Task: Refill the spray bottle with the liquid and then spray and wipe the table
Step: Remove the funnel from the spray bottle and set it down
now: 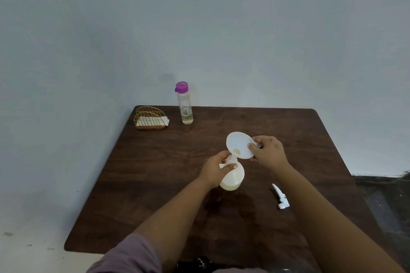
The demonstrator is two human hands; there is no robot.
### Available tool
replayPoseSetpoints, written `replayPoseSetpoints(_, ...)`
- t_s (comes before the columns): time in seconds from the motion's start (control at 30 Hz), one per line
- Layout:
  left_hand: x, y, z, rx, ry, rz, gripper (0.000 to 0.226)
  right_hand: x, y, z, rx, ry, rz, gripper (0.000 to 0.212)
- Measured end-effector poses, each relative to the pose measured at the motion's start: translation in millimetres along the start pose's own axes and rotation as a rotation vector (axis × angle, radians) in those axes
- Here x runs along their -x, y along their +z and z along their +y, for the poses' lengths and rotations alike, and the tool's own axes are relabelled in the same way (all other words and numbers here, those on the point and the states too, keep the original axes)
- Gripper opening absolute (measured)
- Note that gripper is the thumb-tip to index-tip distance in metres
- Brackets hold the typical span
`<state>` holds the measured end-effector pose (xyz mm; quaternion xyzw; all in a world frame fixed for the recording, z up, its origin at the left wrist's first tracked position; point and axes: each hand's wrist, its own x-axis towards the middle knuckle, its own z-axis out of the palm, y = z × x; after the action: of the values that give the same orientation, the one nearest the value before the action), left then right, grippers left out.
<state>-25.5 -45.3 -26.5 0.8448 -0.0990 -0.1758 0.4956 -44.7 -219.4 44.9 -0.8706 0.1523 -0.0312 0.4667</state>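
L hand (pixel 216 167) grips translucent white plastic spray bottle (pixel 233 178) at neck mid-table; R hand (pixel 269 150) pinches white plastic funnel (pixel 239 144). Bottle prob light, slippery; hold body.

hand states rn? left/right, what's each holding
Left hand: closed around the neck of the spray bottle, holding it on the table.
Right hand: pinching the rim of the white funnel, tilted over the bottle's mouth.

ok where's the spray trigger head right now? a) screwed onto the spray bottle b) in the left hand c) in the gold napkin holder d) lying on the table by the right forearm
d: the white trigger head lies on the table beside the right forearm, apart from the spray bottle, whose neck holds a funnel.
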Motion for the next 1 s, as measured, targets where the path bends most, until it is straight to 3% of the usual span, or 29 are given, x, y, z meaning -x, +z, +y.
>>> replayPoseSetpoints(0.43, 1, -4, 3, -0.011, 0.009, -0.027, 0.038, 2, -4, 0, -0.293, 0.232, -0.086, 0.02)
replayPoseSetpoints(0.8, 3, -8, 15, -0.047, -0.01, -0.059, 0.037, -2, -3, -3, -0.345, 0.324, -0.105, 0.013)
replayPoseSetpoints(1.0, 6, -22, 30, -0.111, 0.003, -0.115, 0.07, -12, -13, -11, -0.409, 0.368, -0.121, 0.015)
